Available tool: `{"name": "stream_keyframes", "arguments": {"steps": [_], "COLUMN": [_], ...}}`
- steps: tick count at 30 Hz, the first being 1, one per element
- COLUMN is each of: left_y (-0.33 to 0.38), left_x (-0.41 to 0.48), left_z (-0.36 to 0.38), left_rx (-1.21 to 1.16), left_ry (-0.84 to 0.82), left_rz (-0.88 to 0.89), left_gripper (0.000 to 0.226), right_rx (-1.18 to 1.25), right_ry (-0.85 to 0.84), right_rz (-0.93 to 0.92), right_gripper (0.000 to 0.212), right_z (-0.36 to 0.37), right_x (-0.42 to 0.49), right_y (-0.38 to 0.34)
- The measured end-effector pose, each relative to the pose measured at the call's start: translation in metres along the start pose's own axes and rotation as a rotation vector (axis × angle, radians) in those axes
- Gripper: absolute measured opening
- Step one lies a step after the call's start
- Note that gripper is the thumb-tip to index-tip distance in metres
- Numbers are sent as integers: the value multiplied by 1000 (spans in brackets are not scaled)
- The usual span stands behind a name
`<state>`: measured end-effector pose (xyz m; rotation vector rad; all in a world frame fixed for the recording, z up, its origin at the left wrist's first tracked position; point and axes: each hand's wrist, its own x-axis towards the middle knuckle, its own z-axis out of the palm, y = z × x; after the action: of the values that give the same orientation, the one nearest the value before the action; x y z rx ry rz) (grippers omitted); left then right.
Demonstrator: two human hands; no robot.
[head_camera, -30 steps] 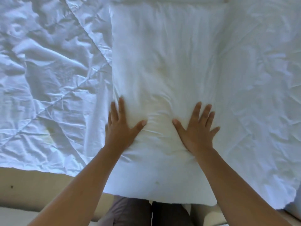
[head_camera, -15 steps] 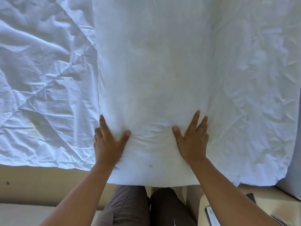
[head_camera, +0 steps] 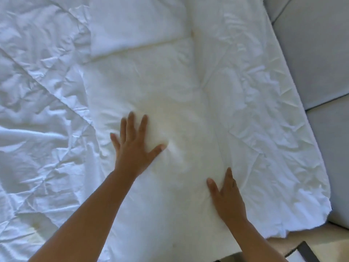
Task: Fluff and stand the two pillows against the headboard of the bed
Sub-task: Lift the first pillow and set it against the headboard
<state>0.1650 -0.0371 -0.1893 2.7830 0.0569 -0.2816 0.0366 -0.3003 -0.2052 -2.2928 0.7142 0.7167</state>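
White pillow (head_camera: 160, 114) lies flat on the bed (head_camera: 41, 95), second pillow (head_camera: 136, 27) beyond; we press it with left hand (head_camera: 136, 148) and right hand (head_camera: 226, 197) (both splayed, gripping nothing). Uneven pressing could leave it lumpy and it may slump against the headboard (head_camera: 317, 53).

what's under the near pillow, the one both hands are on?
The near pillow lies flat on the wrinkled white duvet, left hand and right hand pressing on top. Whatever is directly beneath the pillow is covered.
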Motion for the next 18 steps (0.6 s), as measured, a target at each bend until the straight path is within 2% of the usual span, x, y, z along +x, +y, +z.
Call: {"name": "stream_keyframes", "arguments": {"steps": [5,8,14,18], "left_y": [46,88,153,167], "left_x": [106,155,210,231], "left_z": [-9,-8,9,14], "left_rx": [290,444,682,812], "left_ry": [-167,-319,-556,-599], "left_rz": [444,652,857,933], "left_gripper": [105,104,94,94], "right_rx": [71,48,34,28], "right_ry": [42,36,97,61], "right_rz": [85,105,110,127], "right_gripper": [112,103,100,89], "right_z": [5,6,13,16], "right_x": [3,4,0,2], "right_y": [11,11,14,21]}}
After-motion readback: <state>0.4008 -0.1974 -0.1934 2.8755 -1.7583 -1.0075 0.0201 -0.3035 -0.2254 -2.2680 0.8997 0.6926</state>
